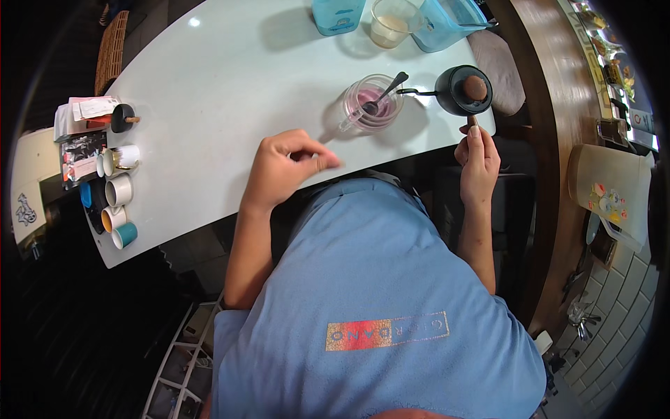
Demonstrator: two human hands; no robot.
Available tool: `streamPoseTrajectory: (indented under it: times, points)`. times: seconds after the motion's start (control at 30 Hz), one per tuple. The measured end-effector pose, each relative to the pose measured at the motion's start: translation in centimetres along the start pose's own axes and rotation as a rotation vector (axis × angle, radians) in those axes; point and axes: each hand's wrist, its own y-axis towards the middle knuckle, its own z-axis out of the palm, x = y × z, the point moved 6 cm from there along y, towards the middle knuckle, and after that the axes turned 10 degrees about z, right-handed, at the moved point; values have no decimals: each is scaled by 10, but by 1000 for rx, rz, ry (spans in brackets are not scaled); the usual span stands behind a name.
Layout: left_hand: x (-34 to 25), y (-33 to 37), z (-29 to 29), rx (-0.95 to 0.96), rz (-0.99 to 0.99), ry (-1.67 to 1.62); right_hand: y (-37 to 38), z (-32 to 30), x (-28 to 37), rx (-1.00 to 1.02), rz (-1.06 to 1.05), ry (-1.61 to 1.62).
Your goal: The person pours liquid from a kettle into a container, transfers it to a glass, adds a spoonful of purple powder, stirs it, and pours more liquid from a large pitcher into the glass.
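Note:
My right hand [479, 157] is closed round the handle of a black gooseneck kettle [453, 101] with a round brown lid knob. The kettle's thin spout reaches left to the rim of a clear glass mug [351, 105]; I cannot make out any stream of liquid. Something pinkish is in the mug, and a dark spoon [388, 91] leans in it with its handle up to the right. My left hand [286, 167] hovers left of the mug at the table's near edge. Its fingers are curled, the tips close to the thumb and slightly blurred, with nothing visible in them.
A white table [209, 119] curves in front of me. At its far side stand a blue container [338, 15], a clear cup [388, 31] and a light-blue bin [447, 31]. Several mugs [118, 190] line the left edge. A brown wooden counter [548, 91] runs along the right.

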Motion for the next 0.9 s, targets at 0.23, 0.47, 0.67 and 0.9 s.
streamPoseTrajectory:
  times: [0.23, 0.47, 0.67, 0.9]
  points:
    - [75, 11, 24, -255, -73, -78, 0, 3, 1, 0, 9, -9]
    - [73, 18, 39, -176, 14, 145, 1, 4, 4, 17, 14, 33]
    - [90, 15, 49, -79, -231, -41, 3, 4, 6, 17, 9, 21]
    - [95, 18, 49, -91, -217, -19, 6, 5, 8, -6, 4, 8]
